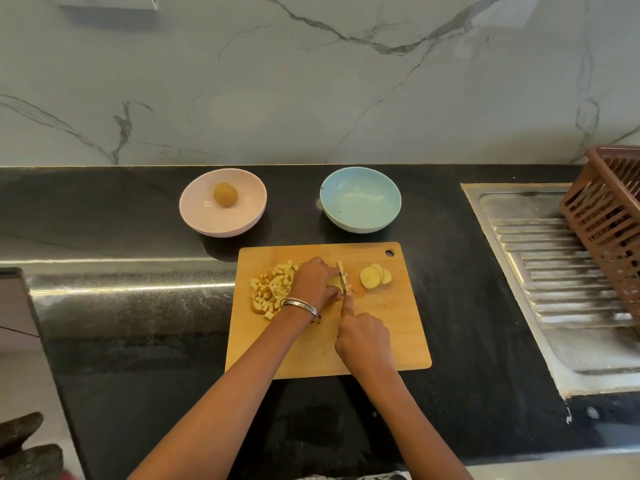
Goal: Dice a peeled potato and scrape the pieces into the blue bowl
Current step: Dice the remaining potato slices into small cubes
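Cutting station: a wooden cutting board (381,327) lay on the black countertop (138,341), its hanging hole at the far right corner.
Left hand: the left hand (311,284) rested on the board, fingers curled over a piece of peeled potato (334,281) and holding it down; a metal bangle (300,305) sat on the wrist.
Right hand: the right hand (363,337) gripped the handle of a knife (343,282), index finger stretched along the spine; the blade stood against the held potato.
Diced pieces: a loose heap of potato cubes (272,289) lay on the board's left part, just beside the left hand.
Slices: three round potato slices (375,276) overlapped on the board, to the right of the knife.
Blue bowl: the blue bowl (360,199) stood beyond the board, apart from it, with no pieces inside.
Pink bowl: the pink bowl (223,201) stood left of the blue one, holding one unpeeled potato (225,194).
Right side: a steel sink drainboard (554,271) carried a brown plastic basket (609,223).
Backdrop: a marble-veined wall (311,81) rose behind the countertop.
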